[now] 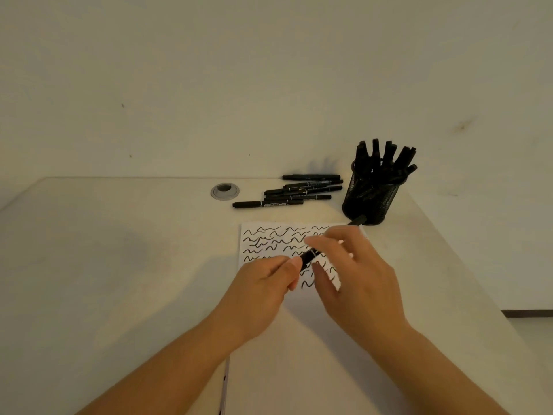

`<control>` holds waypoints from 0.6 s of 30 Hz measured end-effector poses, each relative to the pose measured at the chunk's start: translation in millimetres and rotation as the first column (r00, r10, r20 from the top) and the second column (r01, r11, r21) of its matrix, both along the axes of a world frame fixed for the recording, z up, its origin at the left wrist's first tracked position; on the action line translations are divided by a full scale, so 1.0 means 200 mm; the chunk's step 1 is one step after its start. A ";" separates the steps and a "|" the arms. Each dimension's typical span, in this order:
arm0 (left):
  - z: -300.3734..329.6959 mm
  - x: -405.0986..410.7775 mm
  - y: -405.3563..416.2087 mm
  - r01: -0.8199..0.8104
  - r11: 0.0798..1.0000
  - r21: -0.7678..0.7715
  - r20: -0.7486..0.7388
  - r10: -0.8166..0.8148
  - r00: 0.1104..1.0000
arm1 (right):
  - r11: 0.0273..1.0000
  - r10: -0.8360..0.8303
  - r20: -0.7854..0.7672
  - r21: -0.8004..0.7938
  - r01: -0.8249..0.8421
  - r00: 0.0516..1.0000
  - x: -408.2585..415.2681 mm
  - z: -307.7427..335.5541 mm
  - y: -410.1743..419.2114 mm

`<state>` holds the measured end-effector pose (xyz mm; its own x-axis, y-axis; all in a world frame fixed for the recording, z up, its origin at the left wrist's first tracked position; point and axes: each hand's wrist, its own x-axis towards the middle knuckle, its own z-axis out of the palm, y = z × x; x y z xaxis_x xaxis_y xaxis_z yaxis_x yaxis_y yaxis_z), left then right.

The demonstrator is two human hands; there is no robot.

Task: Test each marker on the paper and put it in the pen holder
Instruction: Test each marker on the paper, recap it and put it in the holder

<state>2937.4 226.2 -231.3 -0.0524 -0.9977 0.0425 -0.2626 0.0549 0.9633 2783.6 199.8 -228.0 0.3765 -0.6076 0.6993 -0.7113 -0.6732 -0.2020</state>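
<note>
A black marker (308,257) is held over the white paper (266,239), which carries several rows of black wavy test lines. My right hand (356,274) grips the marker's barrel; its far end (357,220) sticks out toward the holder. My left hand (269,280) pinches the marker's near end, where the cap sits. The black mesh pen holder (372,196) stands just beyond the paper's far right corner, filled with several black markers. Several more black markers (299,191) lie in a loose pile on the table to the holder's left.
The pale table (119,265) has a round grey cable grommet (225,191) left of the marker pile. A plain wall rises behind the table's far edge. The table's right edge runs diagonally past the holder, with floor beyond it.
</note>
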 end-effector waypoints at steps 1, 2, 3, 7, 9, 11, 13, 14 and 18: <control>0.01 0.00 -0.01 0.023 1.000 -0.012 0.034 -0.023 0.999 | 0.999 0.007 -0.070 -0.039 -0.010 0.998 0.00 0.01 -0.01; 0.03 0.00 -0.02 0.040 0.999 -0.029 0.074 -0.038 0.997 | 0.997 0.017 -0.107 -0.072 -0.025 0.994 0.00 0.02 -0.03; 0.04 -0.01 -0.03 0.053 0.997 -0.050 0.110 -0.047 0.993 | 0.995 0.024 -0.131 -0.093 -0.037 0.991 -0.01 0.04 -0.04; 0.09 0.00 -0.11 0.094 0.994 -0.061 0.081 -0.089 0.993 | 0.994 0.030 -0.100 -0.098 -0.040 0.995 -0.07 0.08 -0.14; 0.11 0.03 -0.18 0.064 0.996 -0.066 0.087 -0.058 0.995 | 0.999 0.026 0.014 -0.031 -0.026 1.000 -0.11 0.12 -0.19; 0.10 0.07 -0.27 0.005 0.997 -0.079 0.180 0.010 0.984 | 0.997 -0.016 0.236 0.081 -0.003 0.972 -0.15 0.17 -0.23; 0.08 0.13 -0.39 -0.044 0.992 -0.119 0.424 0.091 0.901 | 0.984 -0.080 0.456 0.179 -0.003 0.886 -0.19 0.21 -0.28; 0.06 0.16 -0.45 -0.057 0.987 -0.153 0.552 0.133 0.823 | 0.980 -0.098 0.525 0.197 -0.008 0.846 -0.21 0.23 -0.30; -0.04 0.28 -0.63 -0.103 0.953 -0.285 0.746 0.287 0.601 | 0.991 -0.079 0.652 0.135 -0.013 0.754 -0.27 0.32 -0.35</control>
